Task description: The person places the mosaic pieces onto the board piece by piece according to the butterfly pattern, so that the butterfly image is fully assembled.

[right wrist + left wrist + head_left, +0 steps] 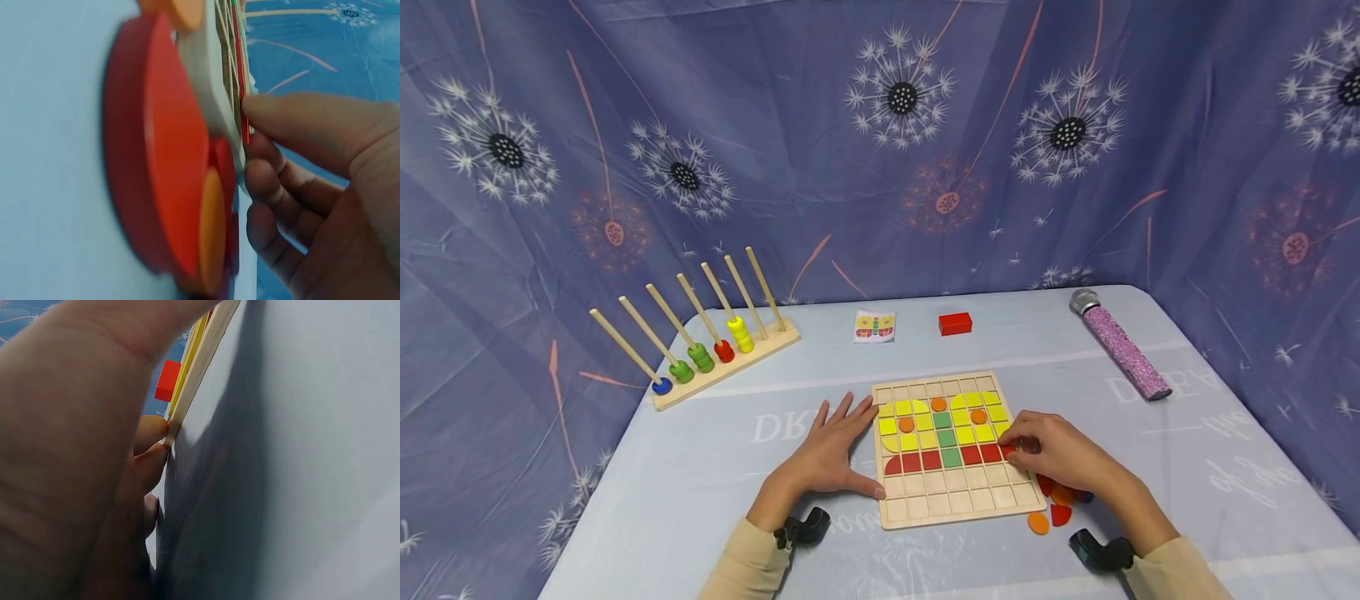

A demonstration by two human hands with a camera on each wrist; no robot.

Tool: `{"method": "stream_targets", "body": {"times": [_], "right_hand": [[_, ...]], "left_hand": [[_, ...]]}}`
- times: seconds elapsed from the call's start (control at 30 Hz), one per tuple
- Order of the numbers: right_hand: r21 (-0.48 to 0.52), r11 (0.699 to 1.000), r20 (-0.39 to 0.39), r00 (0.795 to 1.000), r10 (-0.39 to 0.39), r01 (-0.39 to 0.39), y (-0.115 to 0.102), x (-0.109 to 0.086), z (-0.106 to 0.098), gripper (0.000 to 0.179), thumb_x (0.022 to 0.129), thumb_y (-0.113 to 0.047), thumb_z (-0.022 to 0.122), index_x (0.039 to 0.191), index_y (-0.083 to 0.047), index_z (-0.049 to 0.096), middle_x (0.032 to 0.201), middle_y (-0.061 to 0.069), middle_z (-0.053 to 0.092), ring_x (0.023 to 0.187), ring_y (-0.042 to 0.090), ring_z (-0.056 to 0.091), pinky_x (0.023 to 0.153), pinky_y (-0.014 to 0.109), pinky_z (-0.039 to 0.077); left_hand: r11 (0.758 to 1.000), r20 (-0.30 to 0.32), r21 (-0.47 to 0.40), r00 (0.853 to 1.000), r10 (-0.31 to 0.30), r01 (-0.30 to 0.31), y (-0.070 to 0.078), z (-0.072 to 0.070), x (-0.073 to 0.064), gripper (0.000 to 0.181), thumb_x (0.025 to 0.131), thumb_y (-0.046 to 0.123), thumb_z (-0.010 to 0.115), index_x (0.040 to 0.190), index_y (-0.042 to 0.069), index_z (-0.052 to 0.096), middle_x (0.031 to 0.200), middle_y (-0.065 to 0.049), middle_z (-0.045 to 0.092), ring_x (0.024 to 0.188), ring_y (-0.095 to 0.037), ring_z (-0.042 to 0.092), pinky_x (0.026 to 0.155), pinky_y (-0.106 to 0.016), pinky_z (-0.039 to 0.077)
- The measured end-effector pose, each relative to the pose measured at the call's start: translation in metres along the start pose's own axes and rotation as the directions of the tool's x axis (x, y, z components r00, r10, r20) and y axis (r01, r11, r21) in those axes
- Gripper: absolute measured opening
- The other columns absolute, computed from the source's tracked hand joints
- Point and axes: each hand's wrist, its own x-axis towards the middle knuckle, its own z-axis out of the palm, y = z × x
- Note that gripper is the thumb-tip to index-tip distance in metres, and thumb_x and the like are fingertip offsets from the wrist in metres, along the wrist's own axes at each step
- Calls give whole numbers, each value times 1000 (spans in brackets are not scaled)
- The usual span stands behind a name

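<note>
A wooden grid board [917, 507] carries flat coloured pieces: yellow pieces [895, 442] in two groups, green squares [951, 457] down the middle, orange discs [907, 424] and a row of red pieces [911, 463]. Along the board's left edge my left hand [820, 462] lies with fingers spread, its fingertips and thumb at the rim. My right hand [1063, 454] pinches a red piece [245, 125] between thumb and forefinger, at the right end of the red row. Its fingers partly hide this piece in the head view.
Loose pieces, including an orange disc [1038, 523] and a red rounded piece [1061, 515], lie by the board's lower right corner. Farther back are a peg abacus [741, 363] with coloured beads, a picture card [875, 327], a red block [955, 324] and a pink glittery microphone [1123, 350].
</note>
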Motion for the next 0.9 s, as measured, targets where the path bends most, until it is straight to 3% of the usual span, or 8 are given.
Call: {"method": "stream_targets", "body": {"times": [0.23, 0.7, 0.9], "right_hand": [[51, 999, -7, 1000, 17, -17, 7, -13, -7, 25, 83, -30, 76, 107, -21, 73, 88, -14, 61, 75, 11, 53, 64, 24, 48], [52, 998, -32, 999, -24, 26, 30, -48, -16, 19, 82, -23, 78, 100, -23, 72, 89, -9, 59, 76, 10, 52, 63, 23, 45], [11, 999, -54, 998, 32, -32, 32, -48, -15, 18, 84, -25, 77, 101, -23, 72, 89, -11, 57, 76, 8, 51, 66, 23, 48]], "left_hand": [[1000, 1, -10, 1000, 6, -6, 1, -1, 2, 126, 55, 85, 65, 154, 21, 24, 159, 4, 16, 146, -26, 3, 112, -55, -1], [1000, 3, 3, 1000, -13, 13, 0, 0, 0, 127, 54, 86, 64, 155, 21, 23, 159, 5, 15, 146, -24, 1, 113, -54, -3], [1000, 7, 3, 1000, -15, 15, 0, 0, 0, 127, 53, 87, 64, 155, 22, 23, 159, 5, 15, 146, -23, 1, 113, -53, -3]]}}
